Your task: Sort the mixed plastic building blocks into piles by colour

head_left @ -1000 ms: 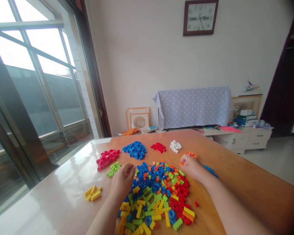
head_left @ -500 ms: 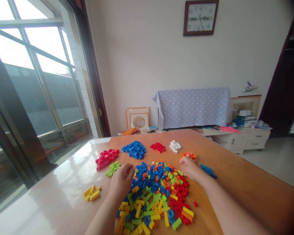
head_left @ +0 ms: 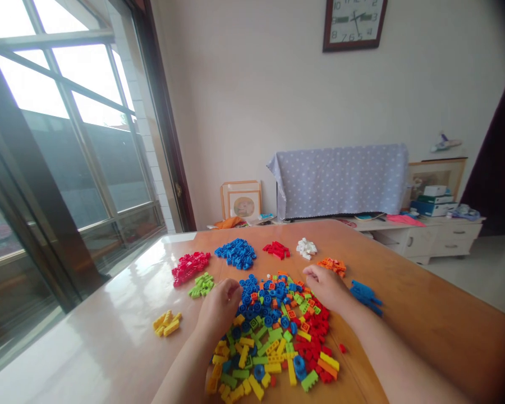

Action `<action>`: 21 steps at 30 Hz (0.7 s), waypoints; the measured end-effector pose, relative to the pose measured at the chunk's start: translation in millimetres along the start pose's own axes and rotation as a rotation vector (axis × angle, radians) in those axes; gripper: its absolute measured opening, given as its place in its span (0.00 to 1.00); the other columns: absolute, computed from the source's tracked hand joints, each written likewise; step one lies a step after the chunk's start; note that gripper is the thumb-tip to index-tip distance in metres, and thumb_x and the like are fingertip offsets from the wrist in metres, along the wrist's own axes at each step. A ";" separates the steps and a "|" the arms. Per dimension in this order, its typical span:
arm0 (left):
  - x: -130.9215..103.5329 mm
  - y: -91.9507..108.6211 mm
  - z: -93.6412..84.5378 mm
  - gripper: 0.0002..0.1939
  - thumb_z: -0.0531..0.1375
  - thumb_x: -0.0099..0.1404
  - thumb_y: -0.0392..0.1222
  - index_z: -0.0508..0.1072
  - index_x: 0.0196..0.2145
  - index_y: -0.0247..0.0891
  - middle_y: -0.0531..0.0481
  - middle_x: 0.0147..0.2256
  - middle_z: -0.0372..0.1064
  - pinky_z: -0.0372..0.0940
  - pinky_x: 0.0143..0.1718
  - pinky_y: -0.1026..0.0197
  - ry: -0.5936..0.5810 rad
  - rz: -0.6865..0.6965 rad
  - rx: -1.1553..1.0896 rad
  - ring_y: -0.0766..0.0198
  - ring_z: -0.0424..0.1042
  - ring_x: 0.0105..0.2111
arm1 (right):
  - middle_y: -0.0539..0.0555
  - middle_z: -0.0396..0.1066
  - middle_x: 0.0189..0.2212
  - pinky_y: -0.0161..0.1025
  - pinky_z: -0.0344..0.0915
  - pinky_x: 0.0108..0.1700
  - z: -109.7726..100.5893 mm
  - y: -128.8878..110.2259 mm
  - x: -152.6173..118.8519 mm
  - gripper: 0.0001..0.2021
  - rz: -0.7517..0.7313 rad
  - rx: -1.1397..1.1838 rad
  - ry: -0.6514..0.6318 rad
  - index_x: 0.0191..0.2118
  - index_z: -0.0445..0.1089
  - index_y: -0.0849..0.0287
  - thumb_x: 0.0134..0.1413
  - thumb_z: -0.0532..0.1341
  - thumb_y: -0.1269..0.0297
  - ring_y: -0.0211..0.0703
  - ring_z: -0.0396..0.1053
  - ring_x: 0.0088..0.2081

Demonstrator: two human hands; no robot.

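A mixed heap of toy building bricks (head_left: 273, 350) in blue, green, yellow, red and orange lies between my forearms. My left hand (head_left: 222, 303) is at the heap's left edge, its fingers curled together; whatever they hold, if anything, is hidden. Over the far right edge of the heap is my right hand (head_left: 326, 285), with thumb and fingers pinched; I cannot make out anything in them. Just behind it sits a small pile of orange bricks (head_left: 333, 266). Light green bricks (head_left: 201, 285) lie beyond my left hand, and yellow bricks (head_left: 167, 323) are to its left.
Along the far side of the table (head_left: 122, 342) are piles of pinkish-red bricks (head_left: 191, 267), blue bricks (head_left: 236, 253), red bricks (head_left: 276, 249) and white bricks (head_left: 306, 248). Blue pieces (head_left: 365, 297) lie beyond my right wrist. A lone red brick (head_left: 342, 348) is beside the heap.
My right hand has moved left from the orange pile toward the mixed heap. My left hand stays nearly in place by the heap. The whole view has shifted slightly.
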State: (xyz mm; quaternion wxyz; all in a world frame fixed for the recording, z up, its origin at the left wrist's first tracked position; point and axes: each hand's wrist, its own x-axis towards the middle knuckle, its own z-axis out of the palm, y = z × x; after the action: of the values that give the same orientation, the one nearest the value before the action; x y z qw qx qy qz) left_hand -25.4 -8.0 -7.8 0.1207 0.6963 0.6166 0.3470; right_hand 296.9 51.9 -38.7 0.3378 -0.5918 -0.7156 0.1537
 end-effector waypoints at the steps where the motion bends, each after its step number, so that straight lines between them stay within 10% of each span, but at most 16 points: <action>1: -0.6 0.2 2.3 0.12 0.54 0.68 0.48 0.74 0.36 0.41 0.49 0.34 0.75 0.61 0.34 0.64 -0.009 0.025 0.005 0.62 0.71 0.34 | 0.55 0.75 0.47 0.41 0.65 0.50 1.2 -10.1 -4.5 0.16 -0.051 -0.021 -0.028 0.49 0.72 0.55 0.59 0.55 0.63 0.47 0.71 0.48; 9: -9.6 16.6 14.5 0.17 0.52 0.71 0.43 0.74 0.52 0.45 0.43 0.49 0.72 0.64 0.51 0.53 -0.109 0.308 0.018 0.54 0.69 0.50 | 0.53 0.61 0.65 0.62 0.43 0.67 19.0 -58.7 -31.5 0.21 -0.328 -0.131 -0.334 0.59 0.69 0.44 0.62 0.55 0.62 0.56 0.53 0.67; 21: -16.6 28.4 25.5 0.19 0.54 0.68 0.39 0.74 0.54 0.49 0.46 0.54 0.69 0.63 0.56 0.50 -0.218 0.413 0.121 0.52 0.65 0.55 | 0.52 0.74 0.37 0.43 0.60 0.53 16.9 -64.6 -31.1 0.07 -0.342 -0.145 -0.161 0.32 0.69 0.55 0.51 0.57 0.74 0.47 0.68 0.46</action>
State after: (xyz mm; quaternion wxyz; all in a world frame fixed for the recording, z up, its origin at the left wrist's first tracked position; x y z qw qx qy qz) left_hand 12.7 -23.1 -15.0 0.0712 0.8471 0.4639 0.2495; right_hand 239.9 9.1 -20.2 0.2572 -0.4704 -0.8395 0.0888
